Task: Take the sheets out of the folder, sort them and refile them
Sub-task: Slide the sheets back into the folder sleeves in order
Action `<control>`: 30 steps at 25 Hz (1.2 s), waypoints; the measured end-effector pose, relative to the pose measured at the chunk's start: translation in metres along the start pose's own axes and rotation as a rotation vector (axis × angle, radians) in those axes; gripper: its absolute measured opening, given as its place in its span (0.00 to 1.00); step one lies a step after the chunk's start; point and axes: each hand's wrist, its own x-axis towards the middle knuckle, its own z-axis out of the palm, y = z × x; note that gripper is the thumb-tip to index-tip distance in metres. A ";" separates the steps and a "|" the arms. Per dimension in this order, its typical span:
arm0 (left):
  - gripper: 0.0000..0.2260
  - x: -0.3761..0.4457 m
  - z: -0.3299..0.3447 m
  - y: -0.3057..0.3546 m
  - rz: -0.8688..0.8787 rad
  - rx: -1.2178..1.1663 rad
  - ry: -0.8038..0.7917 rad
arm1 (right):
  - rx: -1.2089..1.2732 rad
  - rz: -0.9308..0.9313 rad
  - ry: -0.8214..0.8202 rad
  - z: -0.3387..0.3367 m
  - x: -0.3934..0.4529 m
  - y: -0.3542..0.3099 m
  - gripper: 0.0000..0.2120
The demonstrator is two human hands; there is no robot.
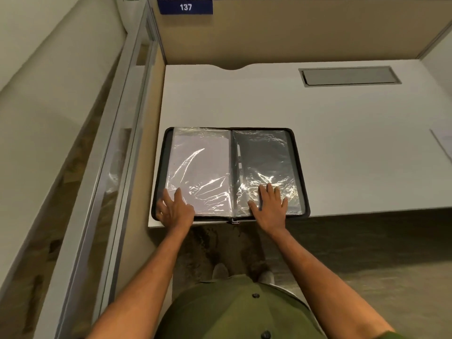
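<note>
Both hands are lying flat, fingers spread — left hand (174, 209) and right hand (268, 207) pressing the open folder (300, 177) onto the surface (342, 143); sheets (195, 157) just beyond the left hand, still sleeved.

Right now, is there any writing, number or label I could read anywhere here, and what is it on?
"137": white digits on the blue sign fixed at the top of the cubicle partition.
The white sheets in the left sleeve of the open folder: no print can be made out through the glare.
The paper at the desk's right edge: any marks are too faint and small to read.
Nothing else carries text.
</note>
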 end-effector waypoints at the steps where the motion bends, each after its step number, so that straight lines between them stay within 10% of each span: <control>1: 0.28 -0.001 0.000 0.000 0.007 0.006 -0.001 | -0.051 -0.034 -0.030 -0.002 -0.001 0.009 0.35; 17: 0.29 -0.014 0.023 0.023 0.166 0.008 0.050 | 0.015 -0.141 -0.020 -0.022 0.019 0.036 0.33; 30: 0.30 -0.079 0.116 0.302 0.812 0.032 -0.230 | 0.050 0.185 0.246 -0.140 0.013 0.247 0.33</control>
